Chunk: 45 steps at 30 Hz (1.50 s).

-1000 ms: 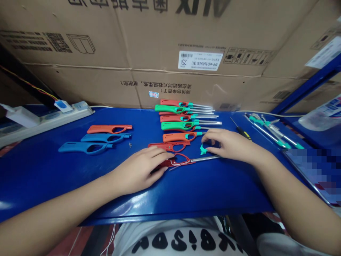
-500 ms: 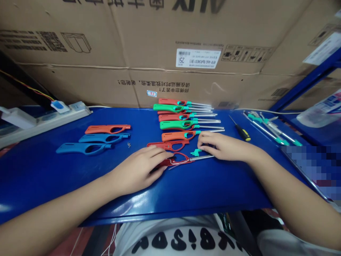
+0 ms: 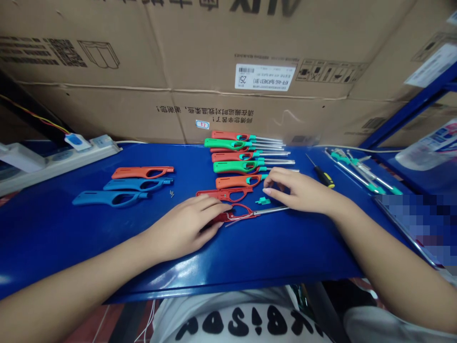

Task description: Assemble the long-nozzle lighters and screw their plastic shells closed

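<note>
My left hand [image 3: 194,220] is closed around the handle of a red lighter half-shell [image 3: 246,213], pressed down on the table. Thin wires and a metal tube [image 3: 271,210] run from that shell towards the right. Just beyond it lies the other red half-shell [image 3: 226,194]. My right hand [image 3: 294,189] hovers above the tube's end, thumb and index finger apart, with nothing visible between them. Beside its fingertips a small green plastic piece [image 3: 263,201] rests on the table. Several assembled gas lighters [image 3: 235,166], orange and green, are lined up behind.
On the left lie an orange shell [image 3: 141,173], blue shells [image 3: 107,198] and small screws [image 3: 172,194]. A screwdriver [image 3: 324,177], metal tubes with green parts [image 3: 357,171] and a flat dark device [image 3: 407,233] are at right. A power strip [image 3: 102,145] and a large carton [image 3: 178,62] stand behind.
My right hand has lifted slightly and its thumb and index finger have parted, leaving the green piece beside the tube. The left hand stays on the red shell.
</note>
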Motion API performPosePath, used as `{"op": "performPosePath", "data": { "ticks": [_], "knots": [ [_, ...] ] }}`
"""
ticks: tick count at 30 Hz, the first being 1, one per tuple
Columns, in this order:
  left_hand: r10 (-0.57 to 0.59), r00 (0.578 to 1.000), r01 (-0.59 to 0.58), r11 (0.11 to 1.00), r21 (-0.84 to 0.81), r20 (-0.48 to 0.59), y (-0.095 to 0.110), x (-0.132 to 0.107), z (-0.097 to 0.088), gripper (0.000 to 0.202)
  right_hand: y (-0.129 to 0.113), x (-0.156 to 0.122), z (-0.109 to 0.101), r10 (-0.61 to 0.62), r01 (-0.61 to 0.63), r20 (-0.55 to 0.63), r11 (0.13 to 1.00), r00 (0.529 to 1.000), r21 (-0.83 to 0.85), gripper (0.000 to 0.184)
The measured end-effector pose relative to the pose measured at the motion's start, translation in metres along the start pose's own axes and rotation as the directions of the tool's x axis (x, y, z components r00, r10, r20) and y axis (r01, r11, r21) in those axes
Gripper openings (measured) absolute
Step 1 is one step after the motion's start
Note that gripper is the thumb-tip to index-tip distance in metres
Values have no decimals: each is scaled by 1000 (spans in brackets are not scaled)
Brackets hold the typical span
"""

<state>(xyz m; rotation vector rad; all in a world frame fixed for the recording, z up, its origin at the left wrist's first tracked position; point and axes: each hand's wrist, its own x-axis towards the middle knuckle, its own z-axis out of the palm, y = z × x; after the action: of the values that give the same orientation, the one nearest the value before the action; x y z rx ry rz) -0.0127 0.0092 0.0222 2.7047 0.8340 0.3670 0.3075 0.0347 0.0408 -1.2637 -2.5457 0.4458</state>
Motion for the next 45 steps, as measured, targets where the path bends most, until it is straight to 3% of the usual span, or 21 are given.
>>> {"op": "performPosePath", "data": {
  "ticks": [6, 11, 16, 20, 25, 32, 39, 45],
  "knots": [
    [-6, 1000, 6, 1000, 9, -3, 0, 0, 0, 37, -5, 5, 11, -82, 72, 94, 991, 992, 111, 23],
    [5, 1000, -5, 1000, 6, -12, 1, -1, -1, 36, -5, 7, 16, -18, 16, 86, 1000, 996, 19, 25],
    [0, 1000, 0, 1000, 7, -13, 1, 0, 0, 35, -7, 4, 10, 108, -104, 41, 990, 993, -100, 23],
    [-10, 1000, 10, 1000, -4, -6, 1, 0, 1, 36, -7, 1, 3, 97, -93, 90, 994, 991, -57, 24],
    [-41, 999, 41, 999, -17, -8, 2, 0, 3, 41, -4, 0, 5, 94, -99, 170, 995, 981, 21, 11],
    [-15, 998, 13, 999, -38, -56, 3, 1, 6, 39, -20, 3, 13, 26, -28, 30, 995, 999, 94, 5],
    [-13, 998, 7, 994, -109, -55, 4, 2, 7, 33, -41, 3, 25, -72, 67, 66, 995, 995, 76, 11],
    [-22, 999, 16, 990, -138, -43, 6, 3, 7, 30, -41, 4, 30, -91, 92, -12, 984, 996, 151, 13]
  ]
}}
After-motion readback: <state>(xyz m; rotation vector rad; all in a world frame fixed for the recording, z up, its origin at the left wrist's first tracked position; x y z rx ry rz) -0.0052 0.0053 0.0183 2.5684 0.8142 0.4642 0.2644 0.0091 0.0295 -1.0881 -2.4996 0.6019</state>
